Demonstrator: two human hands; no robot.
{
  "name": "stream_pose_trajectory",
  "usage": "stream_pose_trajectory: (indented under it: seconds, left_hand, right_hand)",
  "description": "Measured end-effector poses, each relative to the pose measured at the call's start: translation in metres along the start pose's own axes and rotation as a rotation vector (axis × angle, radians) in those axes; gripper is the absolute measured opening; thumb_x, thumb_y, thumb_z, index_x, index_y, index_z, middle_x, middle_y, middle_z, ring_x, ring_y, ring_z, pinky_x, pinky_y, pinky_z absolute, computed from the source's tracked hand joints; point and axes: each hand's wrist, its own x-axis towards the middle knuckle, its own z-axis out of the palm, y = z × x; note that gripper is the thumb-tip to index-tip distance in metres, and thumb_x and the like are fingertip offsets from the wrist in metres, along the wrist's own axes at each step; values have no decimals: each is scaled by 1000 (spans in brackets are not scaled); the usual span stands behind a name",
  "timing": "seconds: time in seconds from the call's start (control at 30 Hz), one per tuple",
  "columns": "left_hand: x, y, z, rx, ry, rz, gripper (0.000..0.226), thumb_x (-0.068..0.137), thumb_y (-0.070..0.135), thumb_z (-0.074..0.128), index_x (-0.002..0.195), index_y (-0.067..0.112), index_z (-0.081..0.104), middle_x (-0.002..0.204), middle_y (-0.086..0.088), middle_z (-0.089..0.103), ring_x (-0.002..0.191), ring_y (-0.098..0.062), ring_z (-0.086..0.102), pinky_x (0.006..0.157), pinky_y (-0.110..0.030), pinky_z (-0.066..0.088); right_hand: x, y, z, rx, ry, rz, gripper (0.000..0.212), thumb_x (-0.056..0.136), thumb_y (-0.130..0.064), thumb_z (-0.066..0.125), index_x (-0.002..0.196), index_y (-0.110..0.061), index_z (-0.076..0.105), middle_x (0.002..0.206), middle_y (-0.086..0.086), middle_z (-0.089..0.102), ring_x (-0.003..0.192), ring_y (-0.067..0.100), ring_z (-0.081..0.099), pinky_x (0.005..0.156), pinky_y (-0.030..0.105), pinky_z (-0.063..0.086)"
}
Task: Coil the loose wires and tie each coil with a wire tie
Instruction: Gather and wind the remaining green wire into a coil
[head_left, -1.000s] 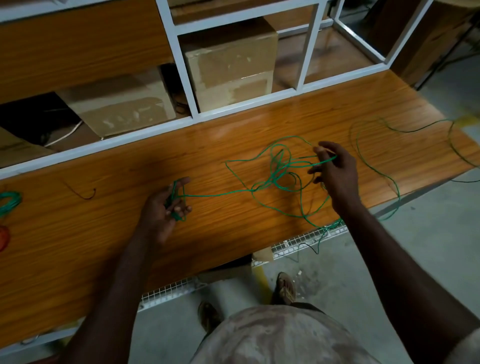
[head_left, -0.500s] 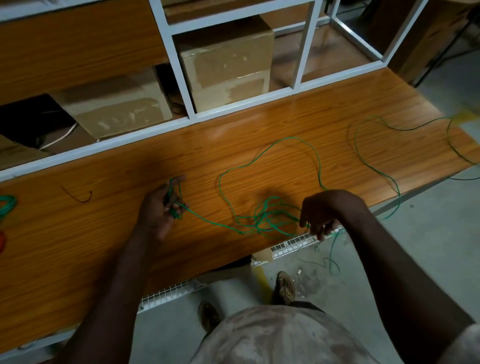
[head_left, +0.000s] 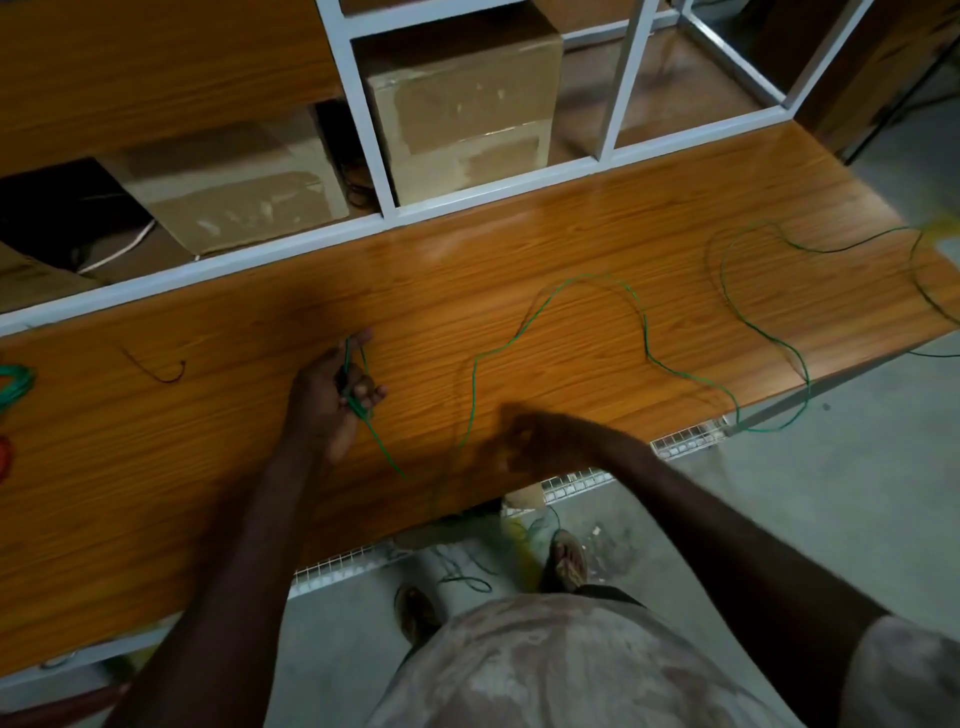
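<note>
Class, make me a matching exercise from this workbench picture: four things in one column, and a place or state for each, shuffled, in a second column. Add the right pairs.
1 left hand
2 right hand
3 cardboard box
4 dark wire tie

a lies alone on the bench, far left
b blurred, near the front edge
c grips the green wire
d stands in the white shelf frame

Pairs: 1-c, 2-b, 3-d, 4-a

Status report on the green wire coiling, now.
Left hand grips a few small loops of green wire. Right hand blurred at the table edge, grip unclear. Most wire uncoiled, trailing off the edge. Nothing blocking.
</note>
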Motion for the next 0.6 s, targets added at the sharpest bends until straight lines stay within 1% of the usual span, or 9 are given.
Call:
stream_pose_trajectory:
  seconds: [0.07,0.1,0.2,0.3,0.37,0.4,0.5,0.53,0.6]
  left_hand:
    - [-1,4,6,-29,7,19,45,112,33,44,142,5,63,55,2,35,53,-16,37,71,-34,50]
    - [1,4,8,-50,8,35,43,112,32,44,139,5,65,55,2,34,52,-16,37,69,-33,50]
    - [-6,12,22,-31,-19,68,41,114,29,43,139,5,64,53,6,34,49,-10,39,66,-30,51]
    - [-13,19,37,-51,-44,90,40,114,30,45,138,6,65,53,7,33,49,-8,40,67,-31,50]
    - [-18,23,48,-92,-54,109,41,114,32,46,139,5,65,55,7,33,50,-7,39,67,-30,49]
    - [-22,26,55,-120,-66,118,42,114,32,46,141,5,64,55,7,33,50,-7,39,66,-30,49]
    - [-31,39,74,-216,-111,144,44,113,33,45,142,3,61,55,7,31,49,-6,37,67,-29,48]
    - [-34,45,80,-248,-131,150,45,113,32,44,143,3,60,54,8,30,48,-6,37,67,-28,48]
    - [-40,59,88,-315,-171,172,46,114,33,43,144,3,58,52,8,29,48,-5,38,68,-28,48]
  right_hand:
    - [12,4,31,-18,66,-107,39,94,-25,81,129,-11,74,144,7,61,127,29,63,106,41,51]
    - [11,3,36,27,111,-75,39,90,-23,82,127,-13,74,139,7,67,122,28,67,101,44,55]
    - [13,-1,41,89,199,-2,29,89,-24,73,118,-19,76,117,7,78,106,28,75,85,39,60]
    - [13,-7,37,171,220,-36,26,89,-14,76,114,-17,79,110,4,80,103,19,76,84,29,58]
    - [14,-18,37,150,126,-116,28,87,-11,83,116,-13,80,114,3,80,103,15,74,79,17,52]
    - [15,-26,42,101,58,-161,34,87,-12,86,119,-10,79,118,6,79,105,18,73,78,16,51]
    - [20,-48,61,22,-90,-215,68,82,-17,91,144,-20,65,136,5,72,112,27,72,90,31,59]
    - [20,-52,64,8,-90,-245,76,81,-17,91,150,-20,59,143,4,68,118,25,69,93,27,55]
    - [19,-58,62,-57,-52,-316,66,85,-12,89,146,-8,62,143,9,65,123,25,64,83,11,39]
